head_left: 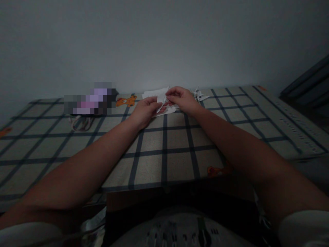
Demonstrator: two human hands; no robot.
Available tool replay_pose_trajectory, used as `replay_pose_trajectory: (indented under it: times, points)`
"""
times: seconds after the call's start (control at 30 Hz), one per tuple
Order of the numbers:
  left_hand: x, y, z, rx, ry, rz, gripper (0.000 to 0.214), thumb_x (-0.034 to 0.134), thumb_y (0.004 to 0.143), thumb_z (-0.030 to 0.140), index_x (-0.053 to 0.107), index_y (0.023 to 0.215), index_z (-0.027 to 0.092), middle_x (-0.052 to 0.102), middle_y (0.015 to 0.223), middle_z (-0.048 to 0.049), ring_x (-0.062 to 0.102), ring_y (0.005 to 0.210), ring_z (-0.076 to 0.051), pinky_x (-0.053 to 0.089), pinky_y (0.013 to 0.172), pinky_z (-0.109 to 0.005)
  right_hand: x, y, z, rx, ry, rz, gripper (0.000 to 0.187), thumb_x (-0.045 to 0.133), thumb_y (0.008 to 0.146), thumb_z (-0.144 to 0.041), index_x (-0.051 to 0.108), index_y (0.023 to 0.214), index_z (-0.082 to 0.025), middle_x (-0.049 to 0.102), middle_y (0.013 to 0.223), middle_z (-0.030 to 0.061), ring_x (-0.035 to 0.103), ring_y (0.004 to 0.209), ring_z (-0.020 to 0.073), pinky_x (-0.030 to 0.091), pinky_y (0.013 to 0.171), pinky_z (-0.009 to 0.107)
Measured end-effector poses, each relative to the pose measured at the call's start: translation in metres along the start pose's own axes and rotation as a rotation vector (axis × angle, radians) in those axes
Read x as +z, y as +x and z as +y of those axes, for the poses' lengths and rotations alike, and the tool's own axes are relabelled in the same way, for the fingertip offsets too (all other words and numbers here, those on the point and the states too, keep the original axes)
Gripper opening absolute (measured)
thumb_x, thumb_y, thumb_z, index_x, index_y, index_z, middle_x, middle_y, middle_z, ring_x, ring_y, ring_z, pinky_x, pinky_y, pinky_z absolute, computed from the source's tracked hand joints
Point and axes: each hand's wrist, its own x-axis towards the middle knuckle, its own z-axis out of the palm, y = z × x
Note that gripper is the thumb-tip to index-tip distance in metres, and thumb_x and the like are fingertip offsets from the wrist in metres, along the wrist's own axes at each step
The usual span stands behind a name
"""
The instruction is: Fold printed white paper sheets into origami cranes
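Note:
My left hand [144, 111] pinches a small folded piece of white paper [160, 107] between thumb and fingers. From the other side, my right hand [184, 99] has its thumb and fingertips closed on the same paper, near its upper end. Beneath and behind both hands lie loose white paper sheets [151, 93], partly covered by them. Just past my right wrist sits a little heap of pointed, folded white paper pieces [200, 94] with dark marks. The exact shape of the held paper is too small to make out.
A checked tablecloth [151, 161] with orange bear prints covers the table, which stands against a pale wall [164, 44]. On the left, a blurred-out object [94, 102] has a coiled cable [81, 122] in front of it. A dark slatted thing [308, 80] stands at the far right.

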Motion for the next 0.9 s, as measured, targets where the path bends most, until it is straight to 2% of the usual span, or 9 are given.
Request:
replay_pose_trajectory:
  times: [0.13,0.3,0.5,0.6,0.73,0.9]
  points:
    - [-0.004,0.003,-0.006,0.038,0.046,0.023,0.024,0.081,0.066,0.017,0.072,0.088,0.014,0.076,0.087,-0.0055,0.07,0.074,-0.014,0.059,0.083,-0.03,0.001,-0.001,-0.002,0.007,-0.031,0.005,0.015,0.072,0.082,-0.019,0.058,0.087,-0.02,0.06,0.078,-0.0028,0.06,0.071,0.0092,0.055,0.068,0.022]
    - [-0.005,0.004,-0.009,0.067,0.083,0.018,0.026,0.084,0.066,0.024,0.069,0.085,0.015,0.074,0.078,-0.0035,0.071,0.071,-0.014,0.059,0.078,-0.029,0.0,-0.003,-0.006,-0.034,-0.069,-0.033,0.015,0.07,0.081,-0.014,0.058,0.088,-0.02,0.058,0.077,-0.0033,0.059,0.072,0.0094,0.054,0.071,0.023]
    - [-0.002,0.001,-0.004,0.14,0.073,0.048,0.028,0.086,0.066,0.026,0.069,0.086,0.015,0.074,0.076,-0.0015,0.069,0.068,-0.012,0.059,0.078,-0.028,0.004,-0.009,-0.011,-0.017,0.04,0.022,0.038,0.07,0.084,-0.021,0.048,0.116,-0.026,0.063,0.081,-0.0053,0.064,0.071,0.0094,0.054,0.069,0.022]
    - [-0.001,-0.001,-0.003,0.132,0.078,0.032,0.028,0.086,0.067,0.025,0.071,0.088,0.015,0.076,0.082,-0.0032,0.07,0.071,-0.013,0.058,0.079,-0.028,0.005,-0.009,-0.009,0.016,0.056,-0.01,0.049,0.073,0.081,-0.021,0.045,0.121,-0.027,0.065,0.082,-0.0061,0.062,0.067,0.0084,0.053,0.066,0.021]
    - [-0.002,-0.001,-0.003,0.107,0.083,0.026,0.03,0.086,0.068,0.024,0.071,0.091,0.015,0.077,0.084,-0.004,0.07,0.072,-0.013,0.057,0.08,-0.028,0.004,-0.009,-0.008,0.002,0.054,-0.033,0.053,0.069,0.08,-0.013,0.044,0.125,-0.027,0.063,0.077,-0.0079,0.058,0.061,0.007,0.05,0.061,0.019]
    - [-0.001,-0.002,-0.001,0.083,0.097,0.029,0.031,0.087,0.067,0.025,0.071,0.092,0.015,0.076,0.083,-0.0043,0.071,0.074,-0.015,0.057,0.082,-0.031,0.004,-0.013,-0.011,-0.007,0.025,-0.034,0.067,0.067,0.081,-0.011,0.04,0.139,-0.03,0.068,0.092,-0.0045,0.057,0.059,0.0062,0.048,0.057,0.019]
